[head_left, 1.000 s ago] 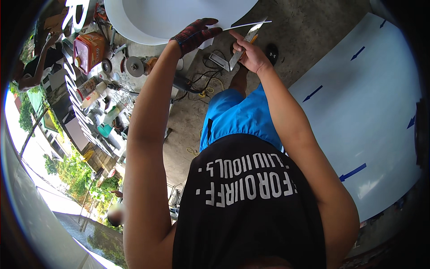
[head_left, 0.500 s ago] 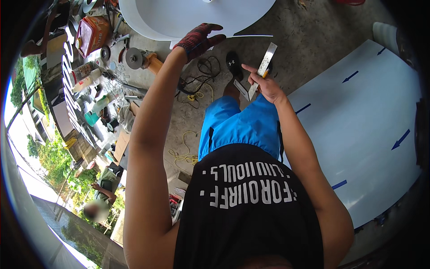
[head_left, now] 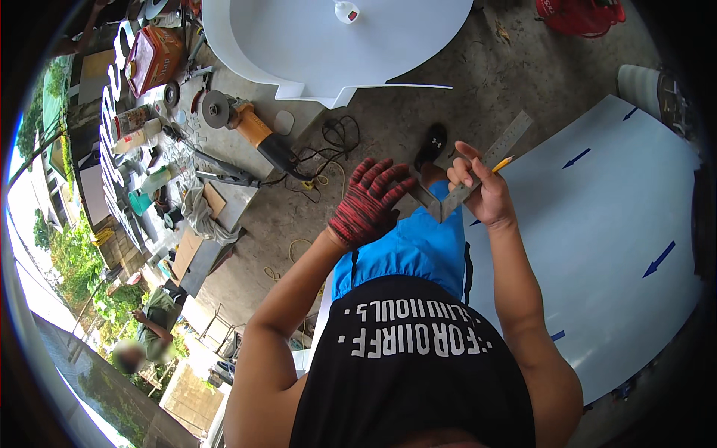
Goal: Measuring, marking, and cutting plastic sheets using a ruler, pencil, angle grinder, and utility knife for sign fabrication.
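My right hand (head_left: 485, 187), bare, is closed around a metal try square (head_left: 509, 139) and a yellow pencil (head_left: 503, 163). The square's blade slants up and right, and its shorter arm points toward my left hand (head_left: 372, 200). That hand wears a red and black knit glove, its fingers stretched out beside the shorter arm; whether it touches the square I cannot tell. Ahead of both hands lies a large round white shallow piece (head_left: 328, 45) with a raised rim. A bent white strip (head_left: 396, 88) runs along its near edge.
An angle grinder (head_left: 258, 136) with its cord lies at the left, near an orange container (head_left: 155, 60) and several tools. A white sheet with blue arrows (head_left: 575, 239) spreads at the right. A red tank (head_left: 581, 16) stands far right. Another person (head_left: 158, 321) is at the far left.
My left hand has drawn back from the white piece's edge toward my body, beside the square. My right hand has moved slightly right and nearer, still holding square and pencil. The view has shifted.
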### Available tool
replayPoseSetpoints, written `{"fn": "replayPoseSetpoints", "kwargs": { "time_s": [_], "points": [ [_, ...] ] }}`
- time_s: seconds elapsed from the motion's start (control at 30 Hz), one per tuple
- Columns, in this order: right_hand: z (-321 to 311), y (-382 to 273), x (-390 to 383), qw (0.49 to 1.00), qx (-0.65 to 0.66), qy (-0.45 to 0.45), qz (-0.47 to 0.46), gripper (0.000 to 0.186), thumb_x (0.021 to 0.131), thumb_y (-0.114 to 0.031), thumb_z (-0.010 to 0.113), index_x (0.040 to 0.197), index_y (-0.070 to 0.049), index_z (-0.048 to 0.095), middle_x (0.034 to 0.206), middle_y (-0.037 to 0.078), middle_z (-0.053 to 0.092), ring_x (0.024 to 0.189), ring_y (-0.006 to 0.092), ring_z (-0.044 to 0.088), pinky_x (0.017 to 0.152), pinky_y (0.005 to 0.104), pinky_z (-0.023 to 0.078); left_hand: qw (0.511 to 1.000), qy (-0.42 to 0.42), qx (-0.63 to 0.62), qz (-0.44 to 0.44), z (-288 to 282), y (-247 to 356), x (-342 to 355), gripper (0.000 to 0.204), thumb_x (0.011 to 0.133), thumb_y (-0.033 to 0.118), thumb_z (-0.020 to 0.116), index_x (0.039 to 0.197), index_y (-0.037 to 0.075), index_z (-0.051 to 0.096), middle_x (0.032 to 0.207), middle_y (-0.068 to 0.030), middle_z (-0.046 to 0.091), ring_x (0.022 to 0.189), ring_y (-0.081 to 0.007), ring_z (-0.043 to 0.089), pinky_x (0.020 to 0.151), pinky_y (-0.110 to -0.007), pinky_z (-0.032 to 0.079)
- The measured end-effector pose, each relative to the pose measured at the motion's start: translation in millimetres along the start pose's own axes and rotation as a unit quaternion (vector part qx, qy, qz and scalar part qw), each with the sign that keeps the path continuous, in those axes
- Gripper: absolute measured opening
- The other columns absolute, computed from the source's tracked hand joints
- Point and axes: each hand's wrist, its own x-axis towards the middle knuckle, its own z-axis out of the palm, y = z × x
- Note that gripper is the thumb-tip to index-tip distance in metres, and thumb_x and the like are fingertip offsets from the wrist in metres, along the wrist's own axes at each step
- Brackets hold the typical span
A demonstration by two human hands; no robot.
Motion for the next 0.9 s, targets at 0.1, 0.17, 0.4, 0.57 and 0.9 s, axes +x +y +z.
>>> {"fn": "replayPoseSetpoints", "kwargs": {
  "time_s": [0.1, 0.17, 0.4, 0.57, 0.9],
  "points": [
    [-3.0, 21.6, -0.4, 0.998, 0.060, -0.004, 0.000, 0.045, 0.106, -0.036, 0.056, 0.144, -0.013, 0.058, 0.078, -0.003, 0.040, 0.077, 0.0112, 0.040, 0.072, 0.0260, 0.038, 0.998, 0.037, 0.010, 0.045, 11.8, -14.1, 7.1, 0.066, 0.073, 0.018, 0.075, 0.137, 0.018, 0.060, 0.137, -0.0069, 0.060, 0.129, -0.0318, 0.055, 0.110, -0.052, 0.041],
    [-7.4, 37.2, 8.6, 0.996, 0.082, -0.035, -0.004, 0.045, 0.106, -0.037, 0.056, 0.144, -0.013, 0.058, 0.081, -0.003, 0.043, 0.078, 0.0114, 0.040, 0.071, 0.0264, 0.039, 0.994, 0.071, 0.027, 0.082, 11.0, -27.2, 16.4, 0.062, 0.074, 0.019, 0.075, 0.135, 0.018, 0.062, 0.132, -0.0055, 0.063, 0.124, -0.0309, 0.058, 0.107, -0.050, 0.044],
    [-91.4, 74.1, 45.9, 0.992, -0.104, 0.062, -0.029, 0.068, 0.086, -0.067, 0.071, 0.116, -0.005, 0.068, 0.103, 0.000, 0.061, 0.075, 0.0046, 0.048, 0.064, 0.0249, 0.041, 0.985, -0.137, 0.036, 0.096, -38.6, -67.7, 50.3, 0.045, 0.079, 0.017, 0.072, 0.124, 0.016, 0.068, 0.099, -0.0027, 0.070, 0.095, -0.0265, 0.066, 0.085, -0.041, 0.050],
    [-146.1, 51.6, 67.1, 0.859, -0.505, 0.070, -0.049, 0.054, 0.091, -0.055, 0.074, 0.091, -0.002, 0.064, 0.095, 0.001, 0.060, 0.072, 0.0075, 0.048, 0.062, 0.0254, 0.039, 0.977, -0.151, 0.067, 0.132, -56.0, -80.7, 73.2, 0.034, 0.085, 0.016, 0.065, 0.118, 0.011, 0.065, 0.089, -0.0079, 0.070, 0.090, -0.0298, 0.068, 0.082, -0.040, 0.051],
    [-113.4, 64.9, 145.3, 0.541, -0.680, 0.106, -0.483, 0.030, 0.095, -0.022, 0.075, 0.115, -0.006, 0.059, 0.102, 0.006, 0.055, 0.068, 0.0135, 0.042, 0.062, 0.0286, 0.041, 0.977, -0.167, -0.078, 0.106, -83.2, -145.6, 122.7, 0.028, 0.101, 0.025, 0.059, 0.117, 0.005, 0.070, 0.109, -0.0097, 0.072, 0.106, -0.0222, 0.067, 0.097, -0.035, 0.051]
  ]
}}
